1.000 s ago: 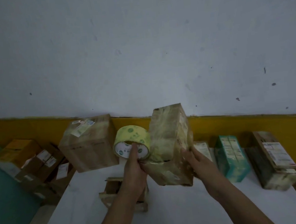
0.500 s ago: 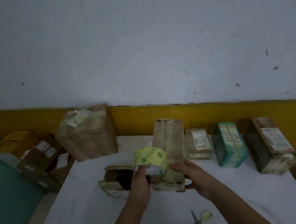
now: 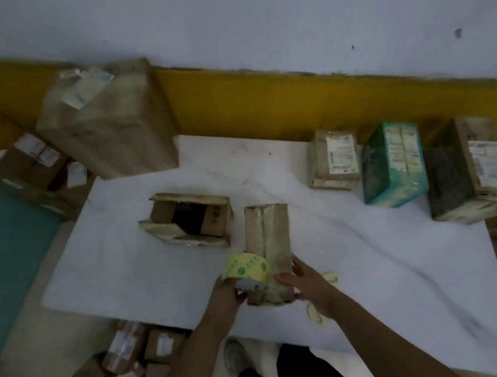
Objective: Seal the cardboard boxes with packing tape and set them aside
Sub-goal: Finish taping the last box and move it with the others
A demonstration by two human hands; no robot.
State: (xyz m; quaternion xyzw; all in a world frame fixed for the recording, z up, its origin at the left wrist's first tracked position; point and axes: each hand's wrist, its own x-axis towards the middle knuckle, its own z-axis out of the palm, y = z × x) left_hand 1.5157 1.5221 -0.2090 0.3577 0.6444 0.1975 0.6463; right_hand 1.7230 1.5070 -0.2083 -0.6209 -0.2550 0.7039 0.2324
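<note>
1. The left hand [image 3: 227, 295] grips a yellow-green tape roll [image 3: 248, 269], which touches the near left corner of the long taped box [image 3: 268, 241].
2. The right hand [image 3: 309, 286] clasps that box's near right side, thumb laid across its face.
3. The taped box sits on the white counter [image 3: 387, 266] near the front edge (a tape strip runs down its middle seam).
4. Just to its left lies an open box [image 3: 187, 219], flaps apart.
5. Yellow-handled scissors [image 3: 332, 278] peek out beneath the right wrist.
6. By the wall stand a small labelled box [image 3: 335, 160], a green box [image 3: 392, 164] and a bigger brown box [image 3: 472, 171].
</note>
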